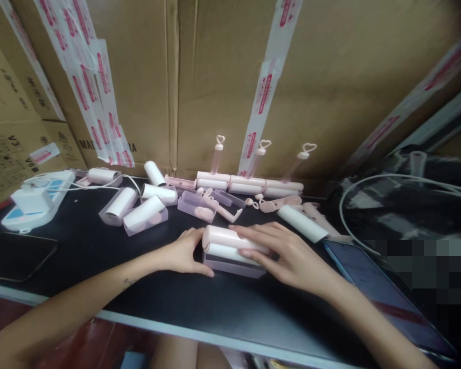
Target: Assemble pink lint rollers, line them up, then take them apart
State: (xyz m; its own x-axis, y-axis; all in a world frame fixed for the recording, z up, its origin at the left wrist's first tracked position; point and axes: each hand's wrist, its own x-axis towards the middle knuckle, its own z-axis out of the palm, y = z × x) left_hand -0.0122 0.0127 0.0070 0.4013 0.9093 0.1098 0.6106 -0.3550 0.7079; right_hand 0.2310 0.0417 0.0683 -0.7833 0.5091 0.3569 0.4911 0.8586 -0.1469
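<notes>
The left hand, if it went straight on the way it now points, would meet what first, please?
The left hand would probably meet the pink cylinder first; whether they touch is unclear.

White power strip (57,192), dark phone (19,256), taped cardboard boxes (215,77), white cable (341,205)

Black tabletop (157,292), pale edge; pink holders w/ white rolls (144,215); lilac, see-through trays (234,266); brown cardboard (215,66), white tape (267,87) w/ red print; my phone (384,287) bluish, prob.
</notes>
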